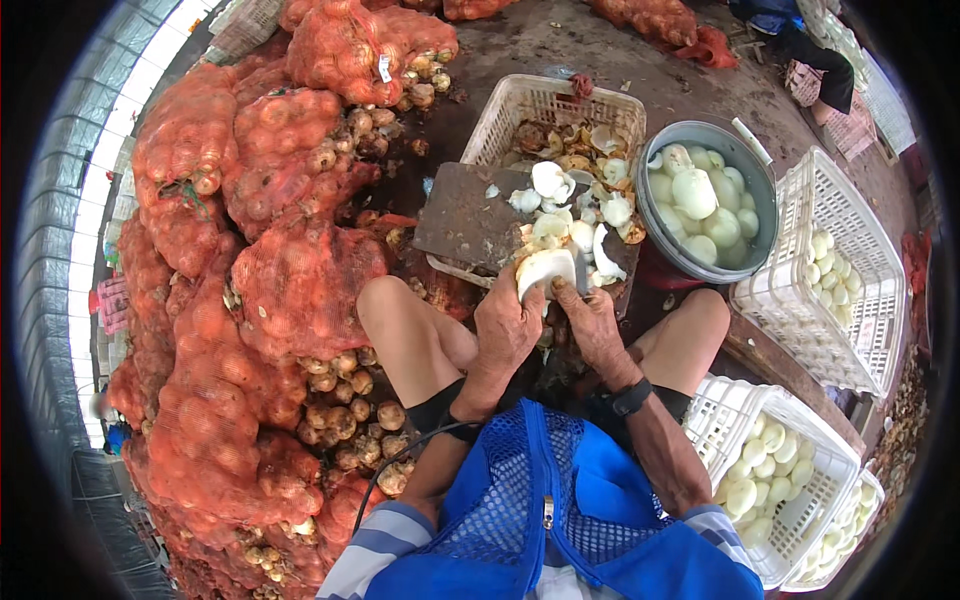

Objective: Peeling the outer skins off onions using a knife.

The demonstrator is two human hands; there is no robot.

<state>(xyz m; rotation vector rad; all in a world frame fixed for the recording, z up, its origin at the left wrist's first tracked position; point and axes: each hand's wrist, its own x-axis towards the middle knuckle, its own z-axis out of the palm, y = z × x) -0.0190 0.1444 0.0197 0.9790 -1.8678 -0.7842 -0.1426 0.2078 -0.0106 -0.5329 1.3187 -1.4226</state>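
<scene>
My left hand (507, 322) is closed around a white onion (546, 270) with some brown skin beside it. My right hand (597, 322) grips a knife, its short blade (581, 270) upright right beside the onion; the handle is hidden in the fingers. Both hands are close together between my knees. Just beyond them, loose white and brown onion peels (552, 180) lie heaped on a dark board (465, 215). The board rests across a white plastic crate (480, 120) that holds more peels.
To the right of the board stands a grey bucket (648, 205) of peeled onions in water. White crates (850, 290) with peeled onions stand farther right and near my right side (715, 400). Red mesh sacks (290, 270) of unpeeled onions pile up on the left, with loose onions (345, 400) alongside.
</scene>
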